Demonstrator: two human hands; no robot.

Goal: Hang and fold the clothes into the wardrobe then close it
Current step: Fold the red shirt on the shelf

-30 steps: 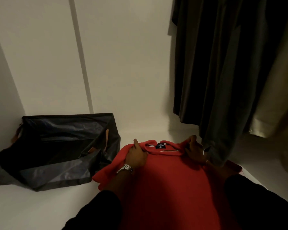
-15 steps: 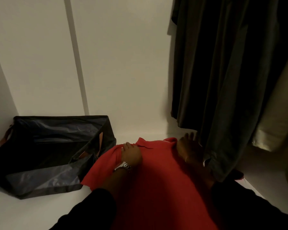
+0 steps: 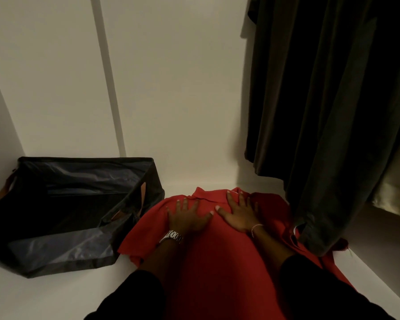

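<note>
A red collared shirt (image 3: pixel 208 262) lies spread on the white wardrobe shelf (image 3: pixel 56 294), collar toward the back wall. My left hand (image 3: pixel 187 215), with a metal watch at the wrist, presses flat on the shirt just below the collar, fingers spread. My right hand (image 3: pixel 239 211), with a thin bracelet, lies flat beside it, fingers spread over the collar area. The two thumbs nearly meet. The shirt's right edge is hidden under a hanging dark garment.
An open dark fabric storage bag (image 3: pixel 62 213) with tan tabs sits on the shelf to the left, touching the shirt's sleeve. Dark coats (image 3: pixel 328 112) and a pale garment (image 3: pixel 393 195) hang at the right, reaching down to the shelf.
Both hands let go of the collar and shoulders and moved inward, and they lie flat with spread fingers on the upper shirt. The collar label no longer shows.
</note>
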